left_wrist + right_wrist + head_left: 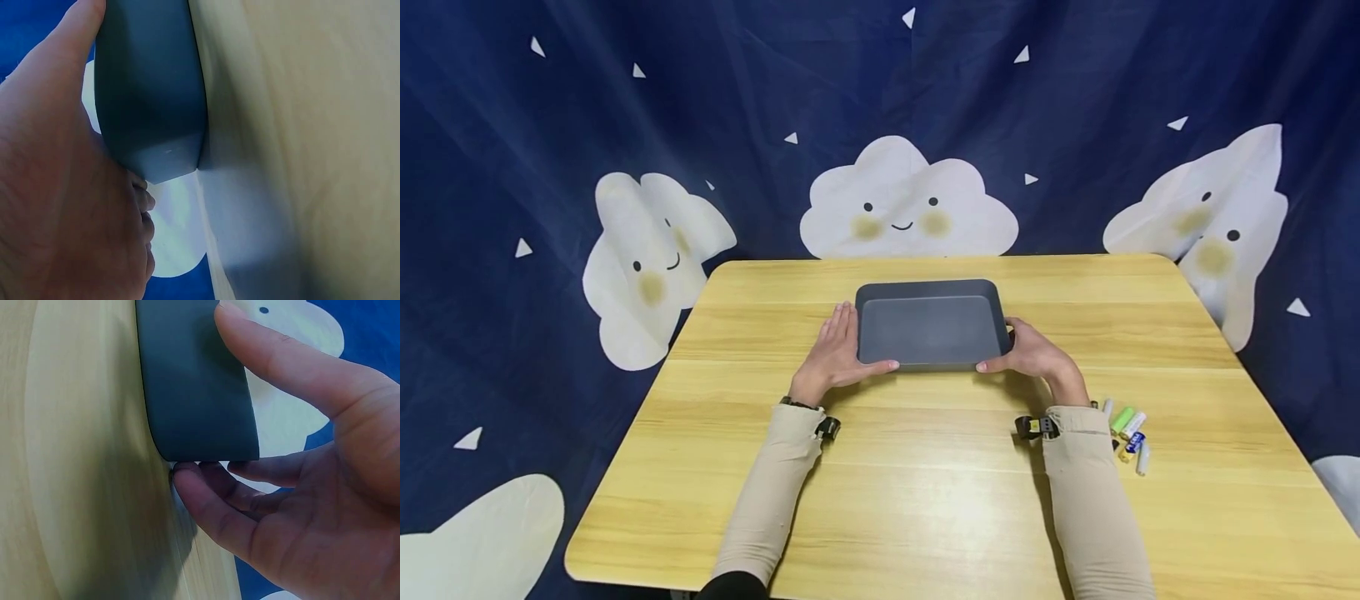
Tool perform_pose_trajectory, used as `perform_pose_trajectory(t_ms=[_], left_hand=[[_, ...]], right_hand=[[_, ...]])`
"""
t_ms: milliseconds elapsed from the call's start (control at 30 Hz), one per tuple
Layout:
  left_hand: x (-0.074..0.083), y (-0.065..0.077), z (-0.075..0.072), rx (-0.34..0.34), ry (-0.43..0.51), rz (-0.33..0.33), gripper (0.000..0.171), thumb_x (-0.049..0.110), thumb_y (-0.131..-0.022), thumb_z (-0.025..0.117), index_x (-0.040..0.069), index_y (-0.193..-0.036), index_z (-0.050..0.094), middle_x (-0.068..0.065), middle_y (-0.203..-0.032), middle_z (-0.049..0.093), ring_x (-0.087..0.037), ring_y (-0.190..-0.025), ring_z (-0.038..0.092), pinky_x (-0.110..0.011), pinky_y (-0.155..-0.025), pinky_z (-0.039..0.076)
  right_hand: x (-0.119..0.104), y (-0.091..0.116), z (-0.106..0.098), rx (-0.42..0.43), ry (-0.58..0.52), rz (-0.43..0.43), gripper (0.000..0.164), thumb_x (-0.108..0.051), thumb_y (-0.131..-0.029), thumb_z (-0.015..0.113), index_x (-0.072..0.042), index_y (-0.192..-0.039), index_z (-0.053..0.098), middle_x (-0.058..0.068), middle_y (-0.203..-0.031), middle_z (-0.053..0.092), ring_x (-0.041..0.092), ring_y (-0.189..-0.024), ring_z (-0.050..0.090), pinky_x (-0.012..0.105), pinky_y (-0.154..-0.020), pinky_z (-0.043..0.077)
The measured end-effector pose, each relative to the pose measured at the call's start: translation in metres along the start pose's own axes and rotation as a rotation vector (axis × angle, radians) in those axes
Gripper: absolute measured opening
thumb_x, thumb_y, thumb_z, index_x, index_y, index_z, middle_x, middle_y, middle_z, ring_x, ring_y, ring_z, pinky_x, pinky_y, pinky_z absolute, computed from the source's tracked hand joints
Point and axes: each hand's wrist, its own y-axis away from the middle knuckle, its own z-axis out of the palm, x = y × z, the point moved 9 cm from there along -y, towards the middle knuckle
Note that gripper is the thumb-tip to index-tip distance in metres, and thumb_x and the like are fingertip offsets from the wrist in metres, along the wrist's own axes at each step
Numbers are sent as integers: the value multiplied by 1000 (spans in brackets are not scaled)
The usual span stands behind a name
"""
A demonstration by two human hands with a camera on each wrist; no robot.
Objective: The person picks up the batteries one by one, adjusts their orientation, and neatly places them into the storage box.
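Observation:
A dark grey rectangular tray (934, 333) with low walls lies on the far middle part of the table, its inside bare. My left hand (838, 354) rests against its left end, fingers straight along the side wall and thumb stretched along the near wall. At the right end, my right hand (1028, 354) grips the near corner, thumb on the near wall. The right wrist view shows the bent fingers (219, 509) of that hand at the tray's end wall (194, 387). In the left wrist view the tray (150, 87) partly hides the left fingers.
Several batteries (1126, 429) in white, green, blue and gold lie loose beside the right sleeve (1086, 483), partly hidden by it. The wood-grain table (925, 483) has rounded corners. Behind it hangs a dark blue curtain (760, 100) with white clouds.

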Motion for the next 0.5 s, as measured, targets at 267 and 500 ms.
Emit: perform_pose_trajectory(t_ms=[267,500], left_hand=[[0,1,0,-13,8,-4,136,91,-79,53,1,-165,-2,-16,-175,-8,-29,-164,-7,-47,-135,4],[2,-1,-2,6,16,10,137,90,-78,55,0,-165,1,-18,-175,-2,-30,-164,-4,-48,-135,7]], right_hand=[[-2,2,0,4,15,-5,111,-23,-80,90,11,-159,19,37,-140,51,46,-125,55,58,-115,42],[-4,7,-4,3,42,12,113,-27,-82,89,11,-160,17,36,-137,51,43,-119,56,55,-110,45]])
